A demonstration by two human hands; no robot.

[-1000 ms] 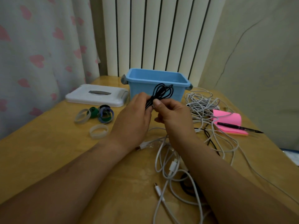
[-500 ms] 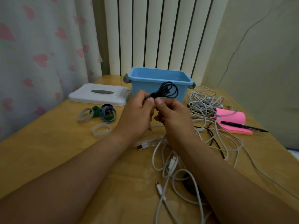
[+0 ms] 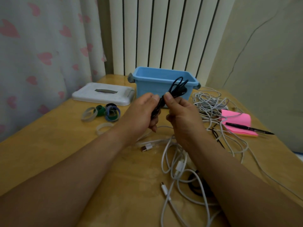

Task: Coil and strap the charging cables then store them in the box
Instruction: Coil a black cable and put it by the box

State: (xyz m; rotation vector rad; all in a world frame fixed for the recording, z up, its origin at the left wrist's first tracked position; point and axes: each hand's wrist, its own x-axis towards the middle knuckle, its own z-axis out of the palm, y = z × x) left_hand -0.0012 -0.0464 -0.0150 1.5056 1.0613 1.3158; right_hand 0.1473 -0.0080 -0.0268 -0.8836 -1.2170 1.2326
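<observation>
Pinching the folded black cable (image 3: pixel 176 90) from both sides: the left hand (image 3: pixel 139 112) is curling its fingers round the lower end of the bundle. The right hand (image 3: pixel 182 115) is clamping thumb against fingers just above that. So the two hands are sitting almost together with the cable squeezed between them, both hovering above the table (image 3: pixel 49 153).

The bit that matters imo: the bundle's long axis is running from the grip up and to the right, away from the person. Its loose loops are poking out past the right thumb and showing in front of the blue box (image 3: pixel 147 90) wall from this angle. I can't tell if they're touching the box or hanging short of it. I'm not seeing a strap on the bundle, so I'm guessing strapping is coming before any drop into the box.

The straps (image 3: pixel 107 112) are lying on the table off to the left, near the left hand and well apart from the right. That's making the left look like the one to go for a strap while the right is holding the coil. White cables (image 3: pixel 210 102) are sprawling loose to the right and under the wrists.
</observation>
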